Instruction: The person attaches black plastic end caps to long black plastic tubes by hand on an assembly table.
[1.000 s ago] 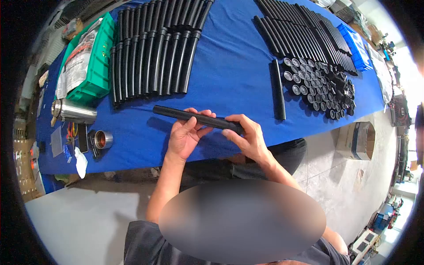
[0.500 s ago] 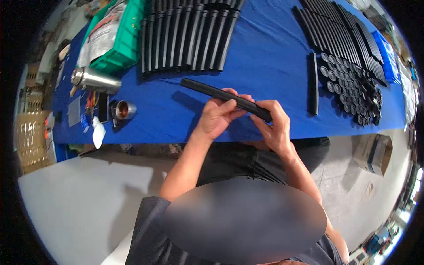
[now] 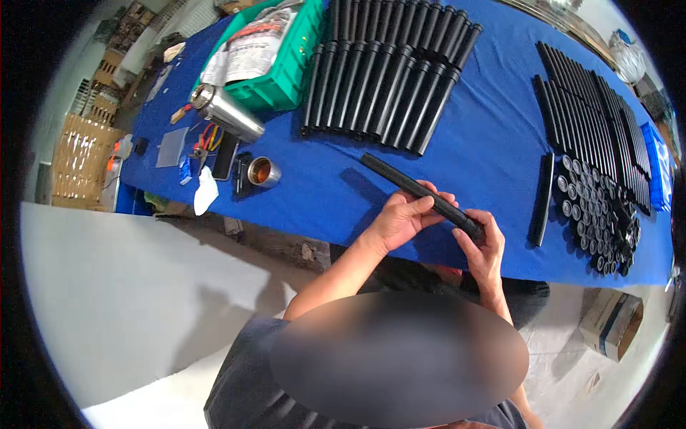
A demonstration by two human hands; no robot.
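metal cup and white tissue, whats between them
Between the metal cup and white tissue lie a phone and an unclear black item, in the head view.

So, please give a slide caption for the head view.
Left hand and right hand hold a black tube over blue cloth.

"How is the left hand (image 3: 401, 218) set, from where you stand?"

"Palm turned up; fingers curled, thumb laid over opposite them; the bare left forearm (image 3: 339, 279) slants outward from the body; that wrist looks nearly straight."

"And the right hand (image 3: 487, 247)?"

"A little closer to the torso; thumb and bent fingers face each other in a grip; the right forearm (image 3: 496, 299) rises more steeply, though I can't make out much of it."

"Do the hands touch?"

"No; they sit near each other, just apart; both are closed."
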